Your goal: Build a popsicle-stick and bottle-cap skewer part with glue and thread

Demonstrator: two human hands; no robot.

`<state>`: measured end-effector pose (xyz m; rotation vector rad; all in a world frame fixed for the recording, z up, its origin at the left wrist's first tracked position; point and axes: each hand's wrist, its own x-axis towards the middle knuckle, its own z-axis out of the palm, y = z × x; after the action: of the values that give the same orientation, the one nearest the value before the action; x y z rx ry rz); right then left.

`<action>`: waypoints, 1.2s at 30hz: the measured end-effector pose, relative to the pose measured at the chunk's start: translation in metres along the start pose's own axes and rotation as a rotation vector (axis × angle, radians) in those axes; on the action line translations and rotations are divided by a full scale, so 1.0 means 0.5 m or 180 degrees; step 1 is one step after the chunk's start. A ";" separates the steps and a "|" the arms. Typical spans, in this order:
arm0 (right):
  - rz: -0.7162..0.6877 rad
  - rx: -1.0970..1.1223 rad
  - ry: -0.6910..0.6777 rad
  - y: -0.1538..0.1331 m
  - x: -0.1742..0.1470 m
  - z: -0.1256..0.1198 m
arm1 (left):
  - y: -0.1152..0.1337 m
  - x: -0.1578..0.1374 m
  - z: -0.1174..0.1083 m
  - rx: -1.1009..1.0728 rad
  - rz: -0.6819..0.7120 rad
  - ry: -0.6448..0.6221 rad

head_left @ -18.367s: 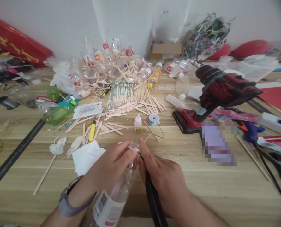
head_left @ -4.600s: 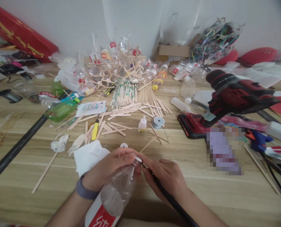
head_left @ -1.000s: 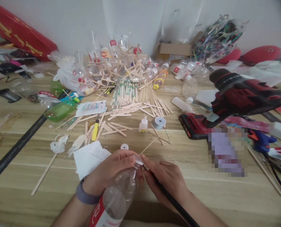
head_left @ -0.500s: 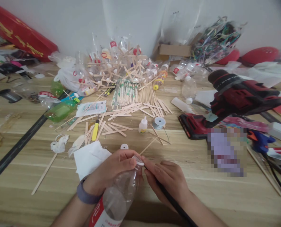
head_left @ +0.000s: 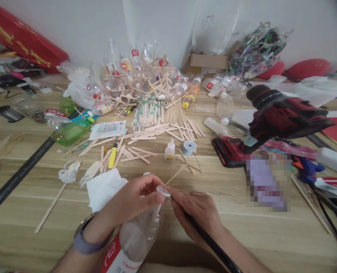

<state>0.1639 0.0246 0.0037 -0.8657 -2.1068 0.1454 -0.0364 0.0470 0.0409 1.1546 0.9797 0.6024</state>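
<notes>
A clear plastic bottle (head_left: 133, 240) with a red and white label stands tilted in front of me, its uncapped neck pointing up and away. My left hand (head_left: 137, 199) curls around the neck, the thumb lying near the rim. On the other side, my right hand (head_left: 198, 212) is closed on a long black rod (head_left: 208, 240), which slants down toward the lower right. The rod's front end meets the bottle's neck just below the rim; the fingers partly hide that contact. Beside my left wrist lies a white paper sheet (head_left: 106, 189).
Beyond my hands are a small glue bottle (head_left: 170, 150), a wire spool (head_left: 189, 147), a yellow screwdriver (head_left: 112, 157) and scattered wooden sticks (head_left: 138, 154). A red and black cordless drill (head_left: 284, 113) stands on the right. Several plastic bottles (head_left: 182, 89) are piled at the back.
My left hand and the bottle have shifted slightly left and the wrist has turned, showing more of the bottle's mouth. The right hand stays at the neck with the rod.
</notes>
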 end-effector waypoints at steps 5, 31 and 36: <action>-0.0123 -0.0045 0.0004 -0.004 0.000 -0.002 | 0.035 -0.015 0.013 0.1494 -0.0112 0.0143; 0.0001 -0.0076 -0.0092 0.007 -0.010 0.002 | -0.037 0.033 0.012 -0.1479 -0.0224 -0.0599; -0.0010 -0.0094 -0.0084 0.009 -0.008 0.000 | -0.038 0.032 0.011 -0.1438 -0.0304 -0.0510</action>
<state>0.1677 0.0255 -0.0007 -0.8825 -2.1397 0.1250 -0.0256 0.0512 0.0184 0.7377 0.7095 0.6061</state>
